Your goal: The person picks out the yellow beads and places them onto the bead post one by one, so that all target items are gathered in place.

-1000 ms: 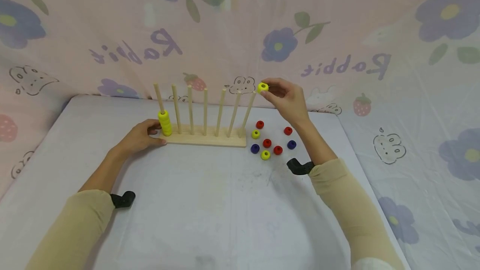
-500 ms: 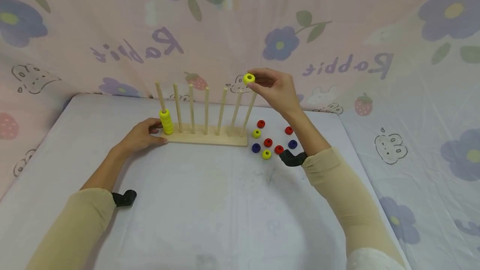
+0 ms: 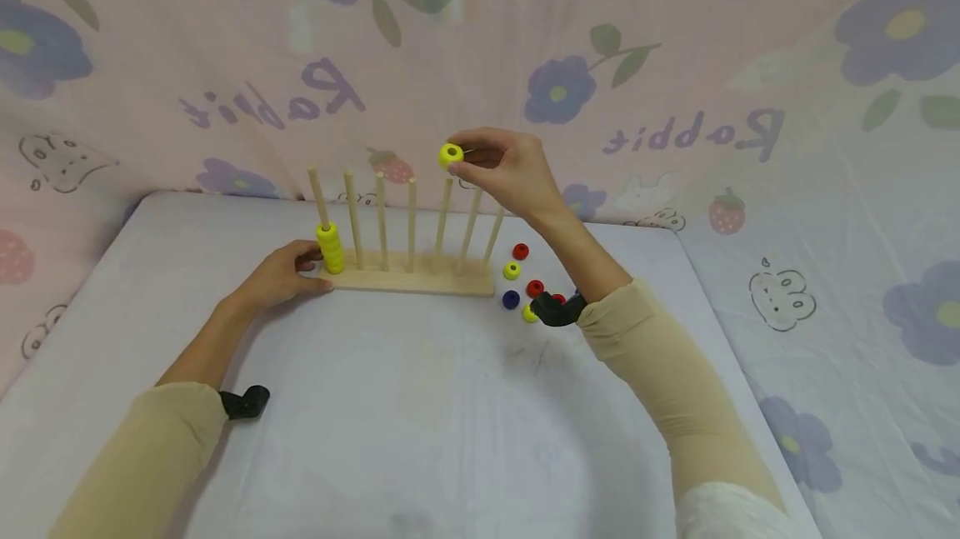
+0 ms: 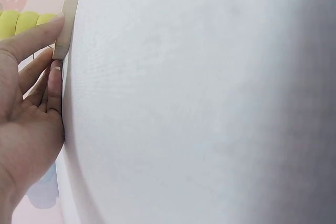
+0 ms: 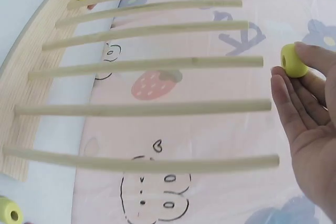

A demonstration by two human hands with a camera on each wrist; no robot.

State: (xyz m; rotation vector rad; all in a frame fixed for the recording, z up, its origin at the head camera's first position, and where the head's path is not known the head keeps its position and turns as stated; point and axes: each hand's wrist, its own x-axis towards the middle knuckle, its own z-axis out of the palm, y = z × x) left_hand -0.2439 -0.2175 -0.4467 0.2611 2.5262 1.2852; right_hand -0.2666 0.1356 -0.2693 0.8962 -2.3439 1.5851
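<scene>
A wooden peg rack (image 3: 412, 279) with several upright pegs stands on the table. Stacked yellow beads (image 3: 330, 247) fill the lower part of its leftmost peg. My left hand (image 3: 281, 272) holds the left end of the base, thumb along the front edge and fingers behind; the left wrist view shows the thumb on the base (image 4: 67, 24) beside the beads. My right hand (image 3: 510, 172) pinches one yellow bead (image 3: 451, 156) between thumb and fingertips, raised above the peg tops near the third peg from the right. In the right wrist view this bead (image 5: 294, 61) is apart from the pegs.
Right of the rack lie loose beads: red (image 3: 521, 252), yellow (image 3: 512, 270) and dark blue (image 3: 511, 299), some hidden behind my right forearm and its black wrist mount (image 3: 557, 310). A patterned cloth (image 3: 675, 64) hangs behind the white table (image 3: 375, 406).
My right hand has carried the yellow bead leftward and slightly up, from beside the rightmost peg to over the pegs farther left. The left hand stays at the base.
</scene>
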